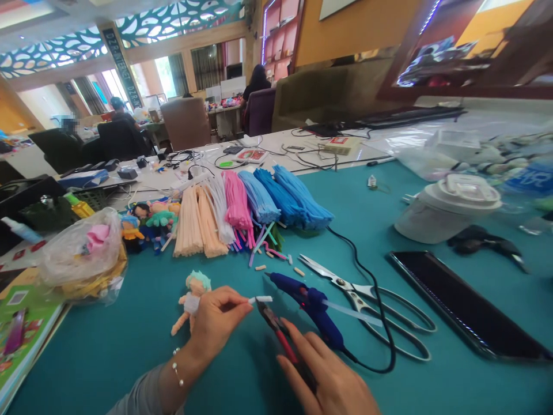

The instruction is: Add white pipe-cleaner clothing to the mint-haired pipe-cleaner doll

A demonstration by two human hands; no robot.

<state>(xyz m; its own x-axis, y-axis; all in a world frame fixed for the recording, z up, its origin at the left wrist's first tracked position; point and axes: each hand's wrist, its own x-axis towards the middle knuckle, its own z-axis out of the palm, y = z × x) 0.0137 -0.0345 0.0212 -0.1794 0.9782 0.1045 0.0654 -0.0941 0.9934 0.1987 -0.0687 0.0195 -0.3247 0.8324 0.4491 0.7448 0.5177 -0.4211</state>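
Observation:
Between thumb and forefinger, my left hand (218, 320) pinches a short white pipe cleaner piece (264, 299) that points to the right. My right hand (322, 369) is wrapped round red-handled cutting pliers (283, 340). Their jaws meet the white piece just beyond my left fingertips. Beside my left hand lies a small doll (190, 302) with mint-green hair, partly hidden by the hand. Right of the pliers rests a blue glue gun (309, 300) with a clear glue stick in its back. Large silver scissors (360, 297) lie behind it, blades partly open.
Bundles of peach, white, pink and blue pipe cleaners (261, 199) lie at the back, with cut scraps in front. A plastic bag (82, 248) and small dolls are left. At right are a lidded white cup (449, 207) and a dark phone (466, 302). The glue gun's cord (389, 323) loops across the scissors.

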